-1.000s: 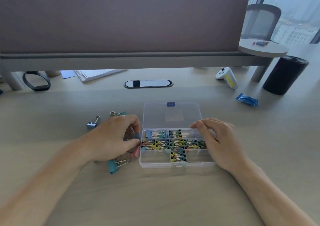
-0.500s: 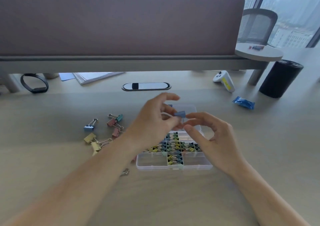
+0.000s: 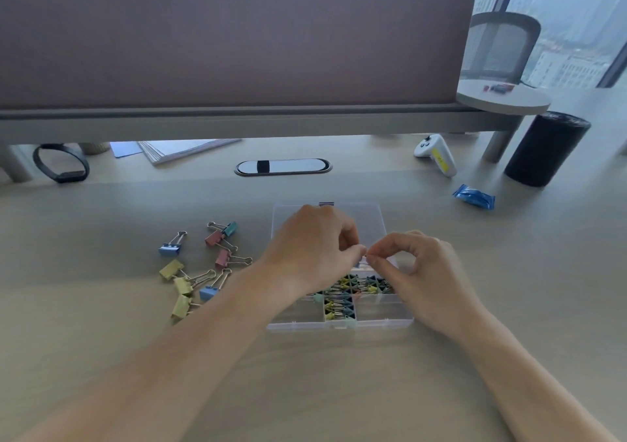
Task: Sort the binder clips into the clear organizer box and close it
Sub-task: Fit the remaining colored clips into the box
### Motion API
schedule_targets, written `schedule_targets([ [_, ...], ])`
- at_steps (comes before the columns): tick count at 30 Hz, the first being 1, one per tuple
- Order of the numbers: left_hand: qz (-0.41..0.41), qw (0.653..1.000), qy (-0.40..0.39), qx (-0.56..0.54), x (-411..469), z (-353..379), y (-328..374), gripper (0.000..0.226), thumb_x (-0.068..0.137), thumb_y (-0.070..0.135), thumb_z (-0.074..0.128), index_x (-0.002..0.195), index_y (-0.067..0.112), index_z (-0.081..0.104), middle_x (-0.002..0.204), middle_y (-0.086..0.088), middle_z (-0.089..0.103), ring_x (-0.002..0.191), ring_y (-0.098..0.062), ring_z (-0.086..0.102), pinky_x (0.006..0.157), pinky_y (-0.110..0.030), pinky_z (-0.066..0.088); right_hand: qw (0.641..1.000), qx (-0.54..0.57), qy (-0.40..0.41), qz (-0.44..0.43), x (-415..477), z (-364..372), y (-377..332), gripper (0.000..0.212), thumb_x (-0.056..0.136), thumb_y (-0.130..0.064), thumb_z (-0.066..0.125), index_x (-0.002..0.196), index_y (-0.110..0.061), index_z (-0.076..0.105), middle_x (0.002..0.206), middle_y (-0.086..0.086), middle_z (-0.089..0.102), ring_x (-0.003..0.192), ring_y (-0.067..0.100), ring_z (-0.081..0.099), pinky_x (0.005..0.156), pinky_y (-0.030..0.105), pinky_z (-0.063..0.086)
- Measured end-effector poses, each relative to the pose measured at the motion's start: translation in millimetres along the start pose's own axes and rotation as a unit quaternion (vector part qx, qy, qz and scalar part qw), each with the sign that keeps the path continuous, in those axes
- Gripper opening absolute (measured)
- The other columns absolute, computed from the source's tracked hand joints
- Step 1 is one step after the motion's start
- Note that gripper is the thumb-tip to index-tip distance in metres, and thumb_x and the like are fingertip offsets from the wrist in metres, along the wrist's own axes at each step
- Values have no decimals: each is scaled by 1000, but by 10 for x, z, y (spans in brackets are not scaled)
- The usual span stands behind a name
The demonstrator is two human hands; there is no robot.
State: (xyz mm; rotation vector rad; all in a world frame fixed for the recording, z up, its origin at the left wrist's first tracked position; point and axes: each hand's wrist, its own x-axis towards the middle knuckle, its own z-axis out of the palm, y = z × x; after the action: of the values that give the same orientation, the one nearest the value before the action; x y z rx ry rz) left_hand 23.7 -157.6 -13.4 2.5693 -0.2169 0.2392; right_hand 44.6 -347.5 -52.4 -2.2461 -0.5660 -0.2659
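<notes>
Fingers of both my left hand (image 3: 315, 245) and right hand (image 3: 420, 272) pinch a tiny clip, mostly hidden, above the clear plastic organizer box (image 3: 339, 323); light, springy, slippery wire handles. Loose pastel binder clips (image 3: 190, 282) lie at nine o'clock.

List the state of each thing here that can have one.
organizer box: open, lid lying back flat
compartments: middle ones filled with clips, near-left and near-right empty
loose binder clips: unsorted on the desk, left of the box
left hand: pinched shut over the box
right hand: pinched, fingertips meeting the left's
</notes>
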Motion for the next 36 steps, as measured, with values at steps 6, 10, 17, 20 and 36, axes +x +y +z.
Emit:
schedule_targets([
  [6,12,1000,-4,20,37,9,-73,12,89,38,75,86,28,79,87,14,72,84,-4,64,81,-27,54,999,-30,-12,-20,-2,-8,0,11,92,-26,76,92,-35,81,87,-31,67,98,-4,62,85,19,48],
  [10,25,1000,-15,5,8,-4,-112,13,92,22,67,93,31,76,105,13,65,104,-8,57,101,-34,46,997,-59,4,-52,-3,-19,14,17,96,-23,66,96,-36,76,92,-30,66,103,-6,57,89,12,39],
  [17,66,993,-96,24,-60,-32,-141,41,96,4,47,98,32,78,132,15,59,129,-8,45,114,-37,25,994,-55,-46,-82,-35,8,-27,27,97,-30,37,113,-41,56,94,-27,73,109,-6,58,103,7,24],
  [20,71,993,-93,10,-82,-50,-177,41,97,3,46,97,29,78,129,14,61,126,-8,49,116,-43,31,992,-51,-49,-101,-43,3,-21,27,99,-23,39,116,-37,56,97,-29,73,114,-8,57,108,12,23],
  [36,-75,991,110,-19,-366,-757,-883,45,101,0,41,103,33,71,99,24,68,90,9,61,68,-3,37,988,-65,-45,-132,-88,61,30,33,102,-27,44,96,-33,76,97,-27,68,111,1,56,100,10,30],
])
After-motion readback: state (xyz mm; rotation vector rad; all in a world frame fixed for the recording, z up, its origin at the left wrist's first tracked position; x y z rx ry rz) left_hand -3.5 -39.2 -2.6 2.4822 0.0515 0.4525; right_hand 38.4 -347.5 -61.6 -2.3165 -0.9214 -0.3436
